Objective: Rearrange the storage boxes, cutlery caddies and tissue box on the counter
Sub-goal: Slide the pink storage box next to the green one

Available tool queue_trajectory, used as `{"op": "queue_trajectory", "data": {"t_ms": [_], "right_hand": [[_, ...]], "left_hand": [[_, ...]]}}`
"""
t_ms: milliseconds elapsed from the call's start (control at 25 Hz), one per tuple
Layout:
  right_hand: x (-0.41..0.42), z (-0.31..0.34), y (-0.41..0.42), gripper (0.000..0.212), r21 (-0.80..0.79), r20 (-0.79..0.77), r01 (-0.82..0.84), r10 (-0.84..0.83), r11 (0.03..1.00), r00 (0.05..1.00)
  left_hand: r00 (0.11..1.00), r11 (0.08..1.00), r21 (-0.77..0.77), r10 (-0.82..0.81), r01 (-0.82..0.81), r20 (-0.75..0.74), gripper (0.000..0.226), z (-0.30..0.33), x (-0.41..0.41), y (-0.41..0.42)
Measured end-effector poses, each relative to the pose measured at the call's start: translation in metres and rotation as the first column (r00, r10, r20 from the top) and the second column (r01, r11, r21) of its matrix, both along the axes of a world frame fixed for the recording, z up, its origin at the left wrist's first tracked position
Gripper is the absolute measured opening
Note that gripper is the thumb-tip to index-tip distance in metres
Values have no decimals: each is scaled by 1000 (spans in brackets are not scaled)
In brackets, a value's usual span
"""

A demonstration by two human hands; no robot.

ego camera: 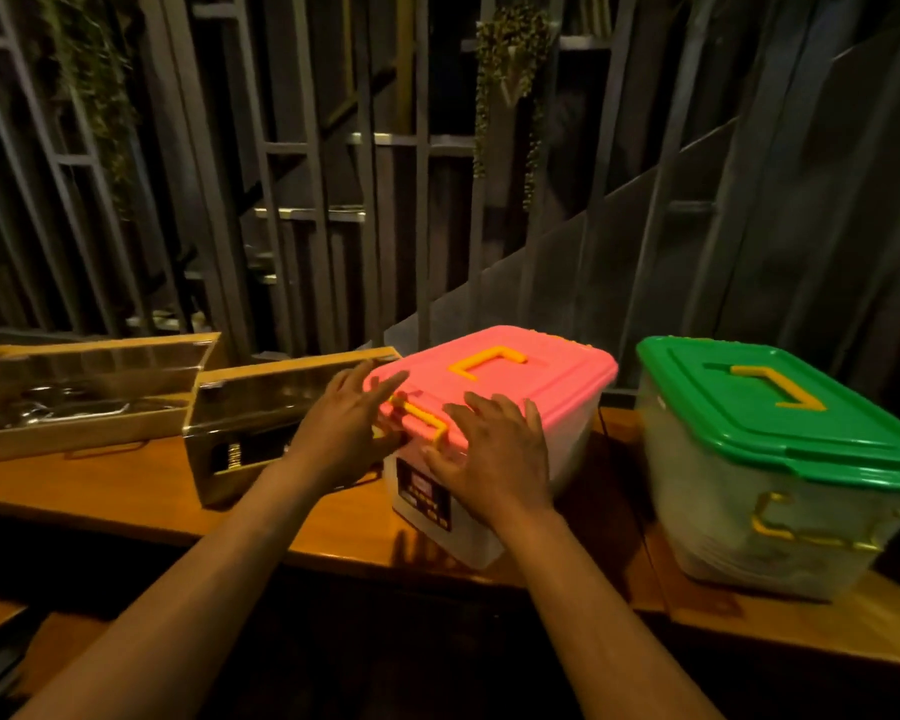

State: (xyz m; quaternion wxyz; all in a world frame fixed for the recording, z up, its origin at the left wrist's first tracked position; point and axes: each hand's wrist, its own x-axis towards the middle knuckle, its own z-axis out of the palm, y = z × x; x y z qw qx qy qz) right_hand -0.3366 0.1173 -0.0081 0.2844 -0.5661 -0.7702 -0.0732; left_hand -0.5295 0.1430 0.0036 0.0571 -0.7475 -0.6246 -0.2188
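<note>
A clear storage box with a pink lid [531, 376] and yellow latches stands in the middle of the wooden counter [152, 504]. My left hand [349, 423] lies against its near left corner, fingers spread. My right hand [494, 449] rests flat on the lid's near edge, fingers apart, beside the yellow latch. Neither hand grips anything. A second clear box with a green lid [780, 407] stands to the right. Two wooden cutlery caddies with clear tops sit at the left: one [261, 407] touching the pink box, another [84, 392] farther left holding metal cutlery. No tissue box is visible.
A dark slatted metal screen [292, 174] with hanging plants rises right behind the counter. A staircase side slopes up behind the boxes at the right. The counter's front edge runs just below my forearms, with dark floor beneath.
</note>
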Motion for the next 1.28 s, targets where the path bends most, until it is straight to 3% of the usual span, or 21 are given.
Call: {"op": "queue_trajectory", "data": {"t_ms": [80,200,360,720,1000,1120,1280], "right_hand": [[23,-3,-7,54,46,-65,32,-29,998,997],[65,-6,-15,48,118,-145,31,-13,993,989],[119,-6,-24,55,111,-151,69,-51,991,987],[176,5,-36,50,70,-71,205,-200,976,977],[178,-2,-32,58,83,-23,203,-202,976,979],[157,2,-36,65,88,-150,180,-165,980,975],[84,11,-39,45,217,-236,43,9,975,972]], "left_hand": [[996,992,-93,-89,91,18,84,-4,6,12],[980,978,-58,-200,198,-19,81,-6,39,14],[991,987,119,-101,111,-87,73,-12,99,-3],[995,997,81,7,1,-102,71,-12,173,-10],[997,996,30,-78,78,-9,67,-12,163,-14],[992,994,64,-98,93,78,61,-12,134,-39],[986,993,116,-41,22,162,43,-14,63,-66]]}}
